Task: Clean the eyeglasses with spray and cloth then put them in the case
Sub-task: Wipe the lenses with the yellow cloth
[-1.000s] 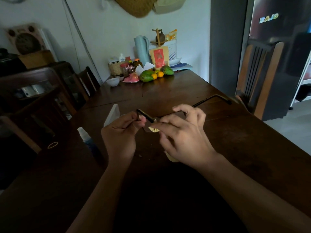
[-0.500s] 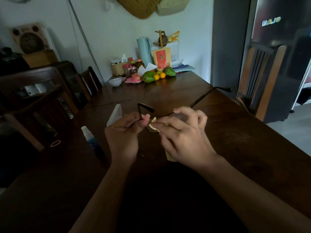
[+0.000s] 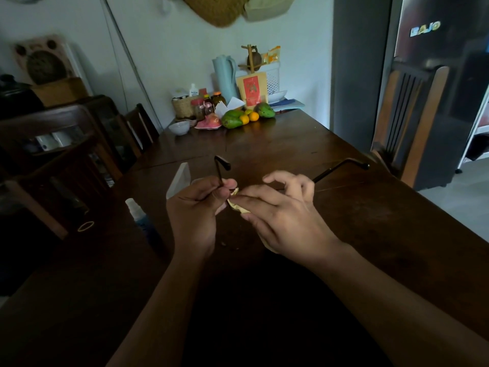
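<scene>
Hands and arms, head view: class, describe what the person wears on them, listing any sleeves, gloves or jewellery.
The left hand and right hand are bare: no gloves, rings, watch or bracelet show. Both forearms are uncovered; no sleeve is in view.

The room is dim. A long dark wooden table point(image 3: 291, 144) runs up to a pale wall point(image 3: 164, 49), where a woven straw piece point(image 3: 217, 9) hangs. A slatted wooden chair point(image 3: 407, 120) stands at the table's right edge, in front of a dark refrigerator point(image 3: 436, 49). A dark chair point(image 3: 140, 125) and cabinet point(image 3: 105, 120) line the left side. The pale floor point(image 3: 455, 202) on the right catches the most light.
</scene>
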### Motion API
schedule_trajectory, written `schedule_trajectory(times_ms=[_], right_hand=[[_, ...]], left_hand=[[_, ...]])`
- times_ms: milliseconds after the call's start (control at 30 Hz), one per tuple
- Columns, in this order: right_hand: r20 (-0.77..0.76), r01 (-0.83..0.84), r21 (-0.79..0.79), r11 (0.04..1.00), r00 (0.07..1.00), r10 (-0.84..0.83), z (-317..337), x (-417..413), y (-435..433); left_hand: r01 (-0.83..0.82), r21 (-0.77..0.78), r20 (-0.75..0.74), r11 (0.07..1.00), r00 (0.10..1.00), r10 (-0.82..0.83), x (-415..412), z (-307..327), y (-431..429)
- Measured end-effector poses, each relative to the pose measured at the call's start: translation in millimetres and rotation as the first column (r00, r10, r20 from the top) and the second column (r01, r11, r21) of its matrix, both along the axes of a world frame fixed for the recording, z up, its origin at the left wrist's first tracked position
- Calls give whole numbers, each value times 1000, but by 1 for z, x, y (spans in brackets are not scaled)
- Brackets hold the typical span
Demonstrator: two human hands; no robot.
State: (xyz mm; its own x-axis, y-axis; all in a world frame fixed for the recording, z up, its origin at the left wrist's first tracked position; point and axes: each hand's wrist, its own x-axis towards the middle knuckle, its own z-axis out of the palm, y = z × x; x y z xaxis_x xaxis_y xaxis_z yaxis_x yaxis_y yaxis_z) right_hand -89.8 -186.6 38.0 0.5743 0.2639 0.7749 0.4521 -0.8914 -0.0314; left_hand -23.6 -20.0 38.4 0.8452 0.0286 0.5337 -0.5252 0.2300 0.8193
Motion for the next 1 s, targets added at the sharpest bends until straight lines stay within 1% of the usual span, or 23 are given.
schedule_trajectory(times_ms=[133,233,300,367,433,500,633,733,800,900,1000], right_hand=[[84,60,-14,998,995,-58,1,-1,-4],[76,136,-30,990,988,-133,1,-1,-1],[56,130,-36,991,990,-128,0,-1,4],[52,89,-62,994,995,-86,-1,-1,7],[63,65,-73,995,996,-60,-1,-2,6],[82,76,-62,995,994,-71,0,-3,3],[69,185,-62,981,981,-180,2,-4,0],[25,283,-110,953,959,-282,3,-3,2],[19,316,-126,940,949,-316,3,-2,4],[37,307,-94,947,952,-304,3,-1,4],[64,237,-54,970,970,-234,2,-1,1]], left_hand=[[-29,38,38,999,999,28,1,-1,1],[-39,44,51,998,998,37,-2,1,0],[-42,38,42,998,998,41,-6,3,-1],[-40,42,39,998,998,38,-9,5,-1],[-42,45,34,998,999,40,-10,6,-1],[-71,65,28,995,997,70,-11,7,-1],[-109,77,35,991,994,107,-12,8,-1],[-126,67,21,990,992,125,-12,7,-2],[-137,70,6,988,991,137,-12,7,-3],[-154,75,4,985,988,154,-12,7,-4],[-174,59,4,983,985,175,-14,9,-4]])
